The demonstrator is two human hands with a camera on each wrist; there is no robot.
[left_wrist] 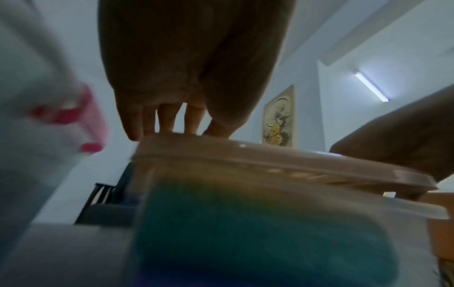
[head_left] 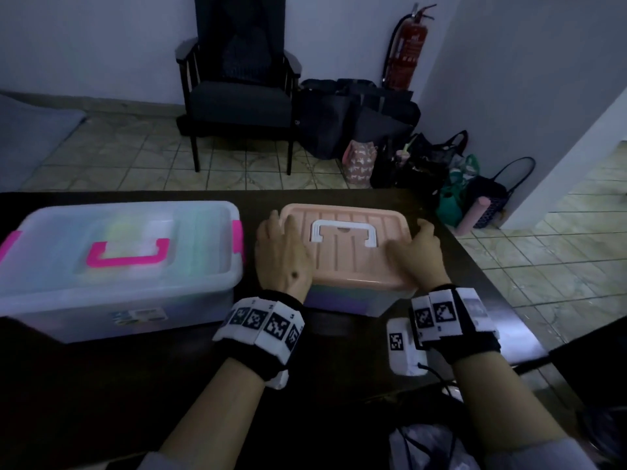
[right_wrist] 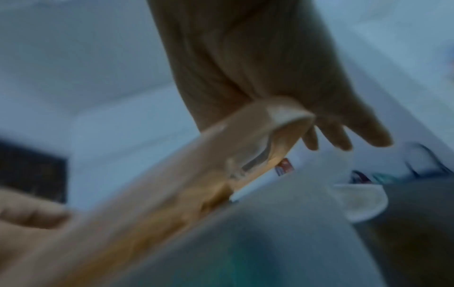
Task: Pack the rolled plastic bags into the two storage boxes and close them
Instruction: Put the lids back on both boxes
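— Left hand [head_left: 283, 254] and right hand [head_left: 419, 256] lie flat, fingers spread, on the peach lid [head_left: 349, 252] of the smaller storage box [head_left: 342, 301]. Which step is this?

— Closing, by the look of it. Both palms press the lid from either side of its white handle [head_left: 342, 232]; neither hand grips anything. The left-wrist view shows the left fingertips [left_wrist: 167, 124] on the lid's edge. In the right-wrist view, the lid's corner looks lifted off the box rim below the right palm, so it seems not fully seated.

— And the other box?

— To the left of the left hand, the larger clear storage box [head_left: 118, 266] sits lidded on the dark surface [head_left: 169, 385], pink handle [head_left: 127, 254] flat, pink latches [head_left: 237, 237] at its ends. Pale, coloured rolled plastic bags [head_left: 122, 228] show blurrily through it.

— Next move?

— Probably even downward pressure around the ribbed, glossy lid until it snaps. Thin plastic flexes; one corner may pop up.
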